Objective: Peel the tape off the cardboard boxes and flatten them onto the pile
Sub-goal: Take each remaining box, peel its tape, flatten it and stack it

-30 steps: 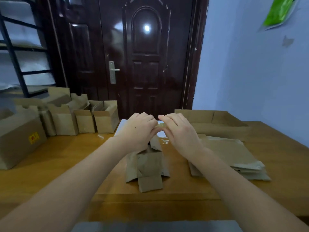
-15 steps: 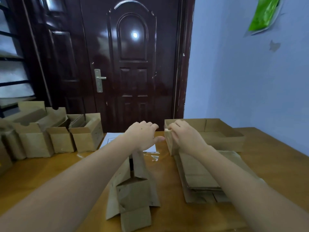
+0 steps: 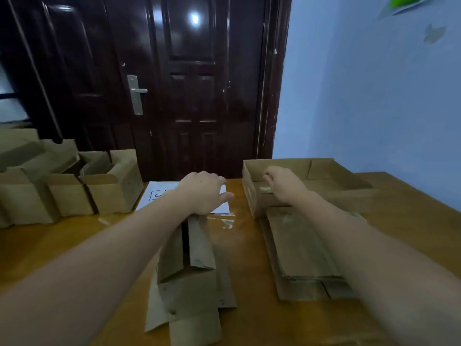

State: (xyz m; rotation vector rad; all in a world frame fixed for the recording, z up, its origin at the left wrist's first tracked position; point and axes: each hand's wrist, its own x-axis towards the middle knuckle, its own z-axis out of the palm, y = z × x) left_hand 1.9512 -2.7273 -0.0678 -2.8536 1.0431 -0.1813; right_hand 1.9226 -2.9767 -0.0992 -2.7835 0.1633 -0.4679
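Observation:
A small brown cardboard box (image 3: 189, 278) lies lengthwise on the wooden table (image 3: 62, 245) at the centre, its flaps splayed open. My left hand (image 3: 202, 193) grips its far end with curled fingers, thumb sticking out to the right. My right hand (image 3: 283, 183) reaches to the right over the near wall of an open cardboard tray (image 3: 324, 171) and pinches a small pale wad of tape (image 3: 265, 189). Just in front of the tray lies the pile of flattened boxes (image 3: 299, 248), partly under my right forearm.
Several upright open-topped small boxes (image 3: 112, 191) stand in a row at the table's left. A white sheet of paper (image 3: 159, 194) lies behind the centre box, with a clear strip of tape (image 3: 225, 221) beside it. A dark door and a blue wall stand behind.
My hands came apart. The right hand carried the peeled tape to the right, over the open tray. The left hand stayed on the box's far end. The camera view shifted.

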